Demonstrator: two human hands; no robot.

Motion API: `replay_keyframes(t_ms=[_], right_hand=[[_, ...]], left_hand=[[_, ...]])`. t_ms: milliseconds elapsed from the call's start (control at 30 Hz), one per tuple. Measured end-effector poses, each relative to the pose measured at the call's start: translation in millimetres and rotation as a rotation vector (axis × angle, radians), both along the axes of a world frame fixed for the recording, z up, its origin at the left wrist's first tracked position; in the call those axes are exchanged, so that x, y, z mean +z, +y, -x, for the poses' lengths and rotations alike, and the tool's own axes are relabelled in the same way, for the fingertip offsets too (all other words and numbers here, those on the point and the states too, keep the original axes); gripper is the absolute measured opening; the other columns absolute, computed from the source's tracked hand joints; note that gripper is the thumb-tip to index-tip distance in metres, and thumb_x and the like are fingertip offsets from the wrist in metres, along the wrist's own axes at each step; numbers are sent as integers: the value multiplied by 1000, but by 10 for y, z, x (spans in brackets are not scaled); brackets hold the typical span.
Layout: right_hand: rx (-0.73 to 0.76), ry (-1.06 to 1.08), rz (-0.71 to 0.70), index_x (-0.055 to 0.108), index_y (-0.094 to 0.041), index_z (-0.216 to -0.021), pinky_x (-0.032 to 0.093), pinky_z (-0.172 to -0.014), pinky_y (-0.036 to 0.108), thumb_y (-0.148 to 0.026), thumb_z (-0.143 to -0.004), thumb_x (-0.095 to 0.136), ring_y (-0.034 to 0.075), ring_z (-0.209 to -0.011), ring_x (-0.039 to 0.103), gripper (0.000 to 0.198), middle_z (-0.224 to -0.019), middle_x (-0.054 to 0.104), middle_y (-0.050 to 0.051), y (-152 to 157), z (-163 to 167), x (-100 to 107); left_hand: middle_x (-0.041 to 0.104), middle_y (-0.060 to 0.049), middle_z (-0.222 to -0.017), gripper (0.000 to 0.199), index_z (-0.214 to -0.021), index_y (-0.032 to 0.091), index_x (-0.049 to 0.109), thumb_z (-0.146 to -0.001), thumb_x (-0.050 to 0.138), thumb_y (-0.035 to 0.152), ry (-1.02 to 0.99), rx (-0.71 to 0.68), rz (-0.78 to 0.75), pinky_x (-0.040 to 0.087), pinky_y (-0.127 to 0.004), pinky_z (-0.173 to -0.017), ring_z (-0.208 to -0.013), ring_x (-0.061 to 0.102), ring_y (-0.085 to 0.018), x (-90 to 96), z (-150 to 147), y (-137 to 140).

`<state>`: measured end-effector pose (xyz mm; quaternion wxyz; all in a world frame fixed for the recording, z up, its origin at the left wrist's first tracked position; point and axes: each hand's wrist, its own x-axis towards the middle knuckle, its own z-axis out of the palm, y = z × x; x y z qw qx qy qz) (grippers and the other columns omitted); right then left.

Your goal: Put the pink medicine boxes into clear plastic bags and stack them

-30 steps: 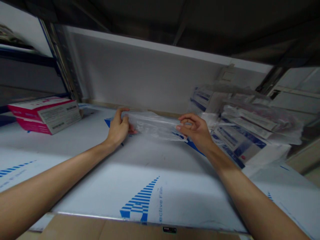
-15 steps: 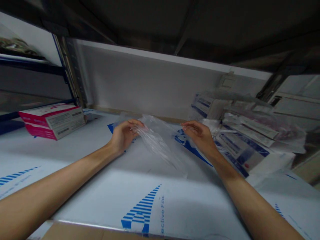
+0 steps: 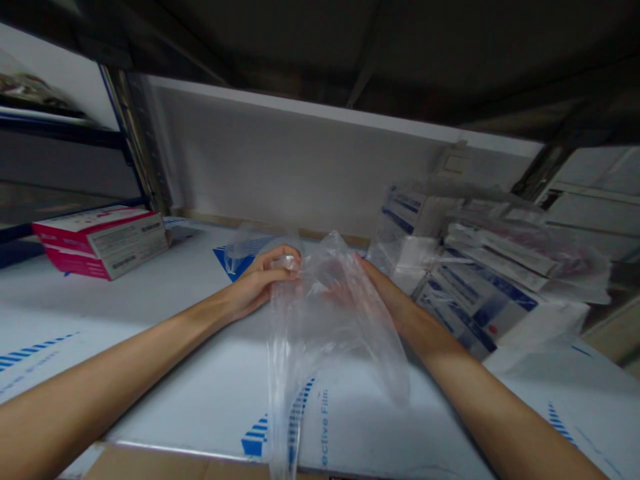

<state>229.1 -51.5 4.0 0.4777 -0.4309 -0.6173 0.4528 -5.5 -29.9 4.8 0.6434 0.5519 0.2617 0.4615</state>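
Note:
A clear plastic bag (image 3: 325, 333) hangs in loose folds between my hands, its lower end trailing towards the shelf's front edge. At the bag's left upper side, my left hand (image 3: 273, 273) is closed, pinching the film between thumb and fingers. My right hand (image 3: 347, 283) is at the bag's right side, its fingers behind or inside the film; I cannot tell which. Those fingers show only as a blur through the plastic. Beneath lies the shelf surface (image 3: 200, 380), covered in pale film with blue print.
A pink and white box (image 3: 105, 243) stands at the left. On the right, several white and blue boxes (image 3: 480, 293) are stacked, partly wrapped in clear plastic. A dark shelf (image 3: 300, 47) hangs low overhead. Metal posts (image 3: 135, 140) rise at the sides, with a pale wall (image 3: 280, 160) behind.
The bag has spread wider and now trails nearer to me. My right hand has moved left from beside the bag to behind or inside its film. My left hand still holds the bag.

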Motion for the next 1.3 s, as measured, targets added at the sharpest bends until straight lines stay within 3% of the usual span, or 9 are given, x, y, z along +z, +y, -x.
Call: replay_keyframes(t_ms=[100,233,400,567,767,867,967,1133,1300], right_hand=[[84,138,199,73,-22,-77,57,-63,34,-60,-79,70,20,-65,68,38,-74,74,5,35,-30,6],[-80,190,170,72,-21,-68,52,-55,27,-31,-57,87,15,-58,61,21,-67,70,0,131,-120,-7],[-177,310,213,73,-22,-77,57,-62,29,-25,-65,74,19,-69,69,12,-73,75,4,158,-155,6],[-124,317,361,67,-22,-101,57,-56,31,-40,-80,62,21,-65,72,28,-80,78,7,128,-150,32],[-261,245,181,49,-31,-132,59,-63,29,-23,-60,84,20,-69,74,80,-79,77,-4,196,-197,-87],[-249,303,90,43,-33,-136,61,-68,32,-30,-61,88,22,-75,75,88,-80,77,-3,226,-242,-164],[-225,315,5,48,-37,-125,60,-65,33,-37,-64,88,20,-70,74,73,-87,77,-3,281,-274,-138],[-184,282,-90,65,-25,-85,60,-73,32,-34,-61,85,20,-81,73,32,-92,75,0,654,-154,224],[-137,209,-76,68,-26,-113,62,-80,37,-31,-61,77,23,-96,73,52,-129,68,8,1154,166,494]], left_hand=[[63,2,-76,28,-86,22,65,-62,81,21,70,-19,-13,48,-24,-49,-61,60,-13,-41,-9,12],[67,2,-74,32,-90,21,65,-63,83,21,67,108,-4,52,-24,-53,-59,63,-13,-76,-8,88],[75,-1,-76,41,-104,21,62,-67,81,17,-29,341,75,56,-24,-58,-62,70,-15,-85,37,195],[78,-4,-97,38,-113,22,65,-77,77,19,-117,343,144,63,-30,-77,-82,75,-19,-79,27,203],[77,-10,-104,10,-87,15,73,-79,68,15,-106,203,176,60,-29,-94,-106,73,-22,-111,49,222],[76,-11,-109,40,-119,17,67,-79,72,20,57,35,172,62,-34,-85,-100,74,-25,-95,98,175],[77,-11,-104,86,-152,26,37,-77,78,22,271,-22,101,61,-33,-70,-87,76,-26,15,140,161],[75,-1,-79,94,-156,34,27,-79,76,15,258,327,-43,55,-25,-64,-70,73,-17,447,256,533],[71,1,-72,55,-124,22,62,-72,81,20,338,749,-231,52,-20,-63,-68,69,-13,661,520,1080]])
